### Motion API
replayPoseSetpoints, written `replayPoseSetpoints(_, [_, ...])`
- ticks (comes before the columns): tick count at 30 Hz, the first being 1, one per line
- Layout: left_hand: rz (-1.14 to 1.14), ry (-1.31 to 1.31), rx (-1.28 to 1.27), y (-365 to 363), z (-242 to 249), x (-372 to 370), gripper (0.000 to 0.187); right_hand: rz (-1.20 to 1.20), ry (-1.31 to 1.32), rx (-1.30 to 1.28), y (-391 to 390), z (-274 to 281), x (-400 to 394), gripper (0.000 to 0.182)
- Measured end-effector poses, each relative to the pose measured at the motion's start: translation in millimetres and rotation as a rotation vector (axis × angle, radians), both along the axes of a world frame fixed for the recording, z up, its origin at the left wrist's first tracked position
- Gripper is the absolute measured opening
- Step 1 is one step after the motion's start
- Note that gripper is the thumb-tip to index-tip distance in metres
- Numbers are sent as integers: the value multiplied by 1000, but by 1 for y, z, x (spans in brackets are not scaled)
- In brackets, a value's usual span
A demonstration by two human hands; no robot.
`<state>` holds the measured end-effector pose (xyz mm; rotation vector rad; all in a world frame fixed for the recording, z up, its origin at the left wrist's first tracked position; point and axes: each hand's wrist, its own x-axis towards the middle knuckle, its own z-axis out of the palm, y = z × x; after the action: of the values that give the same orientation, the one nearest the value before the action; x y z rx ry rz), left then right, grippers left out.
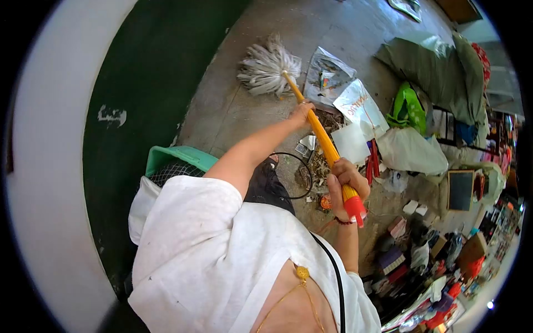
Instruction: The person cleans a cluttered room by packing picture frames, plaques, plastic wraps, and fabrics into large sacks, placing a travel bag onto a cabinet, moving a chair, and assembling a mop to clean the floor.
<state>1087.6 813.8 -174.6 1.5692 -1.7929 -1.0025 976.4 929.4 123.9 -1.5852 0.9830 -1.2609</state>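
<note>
The right hand (345, 178) was wrapped tight around the upper end of the yellow mop handle (322, 139), just below its red end cap (355, 210), fingers closed fully on the shaft. Farther down the shaft, the left hand (301, 112) gripped it as well, fingers curled round it. The handle ran away from the body to the white string mop head (267, 69), which lay spread on the bare concrete floor (233, 111).

Risk, as a judgement: a pile of litter and debris (319, 164) lay directly beneath the handle, beside a dark loop of cable (297, 175) — a backward pull could snag the strings on either. Plastic bags (355, 105) lay just beside the mop head on the right; a sweep that way would likely drag them along.

Open room: the floor left of the mop head was bare up to the green wall (150, 72), which set the hard limit on that side. A green basket (177, 161) stood near the body against that wall. The right side was crowded with sacks (438, 66) and boxes — little clearance there.
</note>
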Motion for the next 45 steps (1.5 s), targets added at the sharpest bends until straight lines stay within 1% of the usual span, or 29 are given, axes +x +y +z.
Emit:
replayPoseSetpoints(3, [-130, 130, 21, -4, -1, -47, 33, -95, 102, 1, 4, 12, -8, 21])
replayPoseSetpoints(5, [-111, 159, -108, -2, -1, -71, 31, -137, 157, -13, 5, 24, -8, 20])
replayPoseSetpoints(6, [-203, 167, -51, -3, 11, -78, 26, -193, 201, -9, 4, 33, -7, 20])
replayPoseSetpoints(7, [-293, 172, 5, -5, 23, -82, 22, -246, 244, -8, 3, 42, -7, 20])
replayPoseSetpoints(8, [-353, 43, 19, -6, 54, -83, 17, -257, 254, 37, 4, 49, -11, 17])
replayPoseSetpoints(9, [-408, -90, 29, -7, 85, -81, 13, -374, 256, -25, 2, 60, -6, 15])
replayPoseSetpoints(11, [-512, -189, -26, -13, 109, -92, 10, -522, 189, -215, -4, 80, -3, 12])
replayPoseSetpoints(12, [-549, -102, -106, -20, 149, -80, 10, -555, 121, -343, -9, 90, -10, 10])
replayPoseSetpoints(13, [-587, -15, -183, -24, 186, -68, 10, -464, 44, -342, -18, 121, -9, 12])
replayPoseSetpoints(15, [-595, 91, -293, -33, 205, -66, 11, -316, 17, -358, -20, 165, -27, 20])
replayPoseSetpoints(19, [-616, 229, -453, -65, 274, -14, 12, -309, -141, -494, -40, 235, 1, 20])
replayPoseSetpoints(20, [-633, 238, -526, -75, 287, 2, 13, -242, -193, -570, -53, 252, 21, 27])
replayPoseSetpoints(21, [-652, 245, -602, -89, 300, 18, 14, -175, -245, -648, -65, 262, 39, 42])
replayPoseSetpoints(24, [-687, 183, -687, -131, 323, 61, 16, -264, -307, -677, -93, 268, 75, 48])
replayPoseSetpoints(26, [-721, 63, -677, -161, 332, 86, 18, -215, -233, -713, -103, 247, 56, 50])
replayPoseSetpoints(27, [-727, 64, -678, -179, 331, 99, 18, -161, -161, -744, -110, 241, 56, 57])
replayPoseSetpoints(28, [-673, 22, -715, -196, 328, 111, 20, -252, -312, -495, -108, 243, 66, 19])
replayPoseSetpoints(29, [-617, -20, -751, -215, 323, 123, 21, -257, -312, -498, -122, 239, 76, 19])
replayPoseSetpoints(31, [-539, -8, -743, -259, 307, 144, 25, -100, -300, -369, -166, 219, 90, 19])
replayPoseSetpoints(33, [-459, -77, -752, -305, 295, 171, 26, -293, -293, -500, -211, 177, 101, 20])
replayPoseSetpoints(34, [-433, -166, -694, -332, 284, 182, 27, -313, -319, -481, -237, 160, 108, 16])
replayPoseSetpoints(35, [-406, -256, -635, -360, 268, 193, 28, -296, -331, -395, -267, 142, 124, 12])
replayPoseSetpoints(37, [-324, -254, -529, -419, 207, 212, 31, -321, -309, -266, -329, 95, 152, 9])
replayPoseSetpoints(38, [-285, -338, -425, -446, 180, 221, 34, -428, -176, -224, -361, 58, 163, 9])
replayPoseSetpoints(39, [-244, -421, -323, -467, 154, 230, 37, -251, -268, -202, -390, 26, 174, 10])
replayPoseSetpoints(40, [-205, -419, -248, -482, 135, 240, 40, -245, -86, -168, -417, 5, 189, 10])
replayPoseSetpoints(41, [-163, -416, -171, -494, 116, 245, 43, -225, -7, -105, -443, -27, 200, 12])
replayPoseSetpoints(43, [-131, -403, 140, -511, 67, 244, 49, -16, 55, -66, -492, -84, 212, 14])
replayPoseSetpoints(45, [-119, -416, 188, -518, 37, 232, 50, 27, 85, -23, -511, -108, 204, 15])
